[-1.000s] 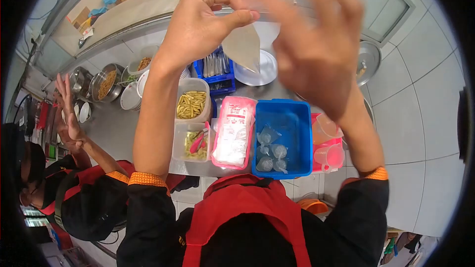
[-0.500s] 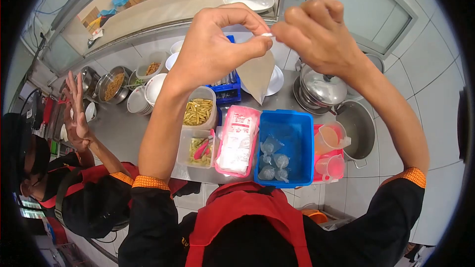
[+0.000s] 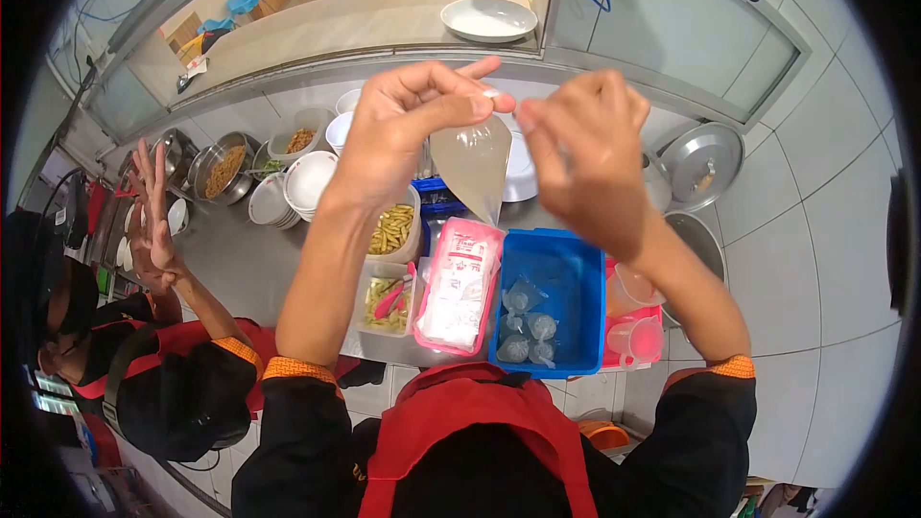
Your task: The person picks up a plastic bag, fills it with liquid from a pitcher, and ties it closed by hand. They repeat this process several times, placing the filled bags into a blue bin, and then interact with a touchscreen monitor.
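My left hand [image 3: 398, 129] pinches the gathered neck of a clear plastic bag [image 3: 472, 168], its thumb and forefinger closed on it. Cloudy, pale liquid fills the bag, which hangs point-down over the counter. Close beside the neck, my right hand [image 3: 590, 153] is closed, its fingertips pressed together and slightly blurred; what they grip cannot be made out. Below the hands stands a blue bin [image 3: 576, 326] with several small knotted bags [image 3: 526, 326] in it. Left of that lies a pink tray [image 3: 419, 336] holding a white printed packet [image 3: 459, 283].
Tubs of green pickled pieces [image 3: 391, 230] stand left of the tray, near stacked white bowls [image 3: 309, 182]. Pink-lit measuring jugs [image 3: 633, 338] and a large pot [image 3: 705, 240] sit right. A pot lid [image 3: 705, 168] leans at the wall. A co-worker's raised hand [image 3: 152, 211] is far left.
Both hands have come lower with the bag, the right one moving down and slightly left beside its neck. The view has shifted a little. My left hand keeps its pinch.
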A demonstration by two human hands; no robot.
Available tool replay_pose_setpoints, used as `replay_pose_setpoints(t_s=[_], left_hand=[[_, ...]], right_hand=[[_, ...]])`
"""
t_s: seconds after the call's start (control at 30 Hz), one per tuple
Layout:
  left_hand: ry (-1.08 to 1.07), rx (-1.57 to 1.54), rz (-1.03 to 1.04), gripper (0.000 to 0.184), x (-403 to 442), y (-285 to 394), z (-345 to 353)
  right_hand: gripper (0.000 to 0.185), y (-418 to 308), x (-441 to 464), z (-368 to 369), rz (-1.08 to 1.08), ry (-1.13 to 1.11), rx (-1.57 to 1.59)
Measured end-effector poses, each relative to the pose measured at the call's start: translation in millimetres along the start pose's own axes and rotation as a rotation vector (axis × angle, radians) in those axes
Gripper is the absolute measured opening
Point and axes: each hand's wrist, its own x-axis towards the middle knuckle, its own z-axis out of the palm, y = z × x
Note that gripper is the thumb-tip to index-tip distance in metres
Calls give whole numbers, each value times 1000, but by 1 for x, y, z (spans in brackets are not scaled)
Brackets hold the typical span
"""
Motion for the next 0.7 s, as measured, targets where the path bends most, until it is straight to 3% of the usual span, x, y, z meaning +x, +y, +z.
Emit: replay_pose_setpoints(t_s=[0.07, 0.27, 0.43, 0.6, 0.67, 0.7], left_hand=[[67, 83, 23, 5, -2, -10, 2], [168, 364, 102, 9, -13, -23, 11], [156, 725, 38, 18, -29, -15, 13], [57, 784, 71, 16, -38, 23, 13], [-43, 895, 94, 15, -41, 46, 13], [-30, 892, 93, 15, -42, 58, 15]], right_hand=[[16, -16, -8, 6, -82, -31, -257], [16, -32, -6, 5, -180, -272, -551], [13, -34, 4, -8, -250, -303, -451], [16, -40, 15, -38, -321, -378, -326], [19, -39, 19, -43, -478, -174, -335], [19, -40, 21, -47, -489, -179, -331]])
